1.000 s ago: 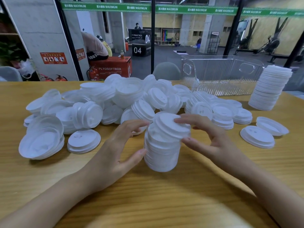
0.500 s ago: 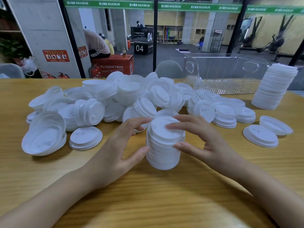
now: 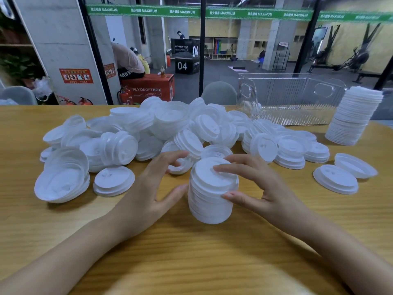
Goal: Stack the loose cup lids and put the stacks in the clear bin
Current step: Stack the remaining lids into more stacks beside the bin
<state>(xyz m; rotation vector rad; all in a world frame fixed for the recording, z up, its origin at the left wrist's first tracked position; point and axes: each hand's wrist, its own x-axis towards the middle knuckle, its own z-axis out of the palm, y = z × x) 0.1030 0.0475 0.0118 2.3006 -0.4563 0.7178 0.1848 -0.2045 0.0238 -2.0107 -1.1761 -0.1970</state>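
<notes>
Where the two forearms come in over the near table, the stack stands on the wood between the hands, near the middle, its lid edges not quite in line. The right hand pinches it: the forefinger lies on the top lid and the thumb presses the right side lower down. The left hand is spread and relaxed just left of it, with the thumb tip at the stack's side; whether it touches I cannot tell. The risk, as I judge it, is in that one-sided hold. The lids look thin and slick and seem only loosely nested, so a push from above with no firm check on the left could shear the upper lids off or tip the whole stack toward the left hand. Lifting it by top and side alone could leave the lower lids behind. Just beyond, the pile of loose lids lies close; a toppled stack would scatter into it and need sorting out. At the far right the bin appears to hold no stacks and is well apart from the hands, with a tall stack standing beside it on its right; a carry across the pile could clip either one.
</notes>
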